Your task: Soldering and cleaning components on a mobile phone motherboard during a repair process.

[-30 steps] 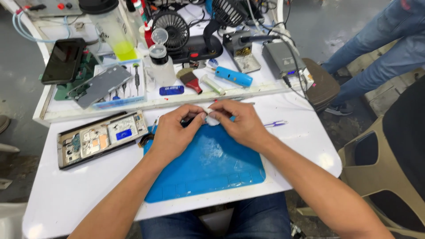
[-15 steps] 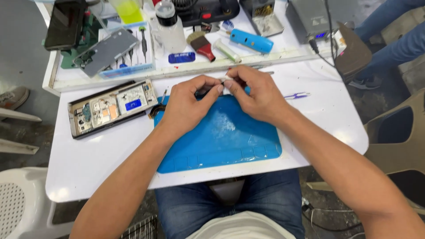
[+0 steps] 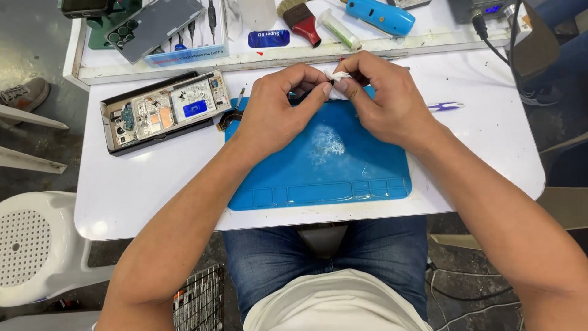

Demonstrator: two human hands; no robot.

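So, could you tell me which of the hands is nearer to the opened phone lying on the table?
Left. The left hand is just right of the opened phone; the right hand lies farther right, beyond it.

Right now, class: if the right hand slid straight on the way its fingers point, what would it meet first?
The right hand points toward the person's left, its fingertips pinching a small white piece. Straight on, it would likely first meet the left hand, whose fingertips already close in on the same piece; depth is hard to judge.
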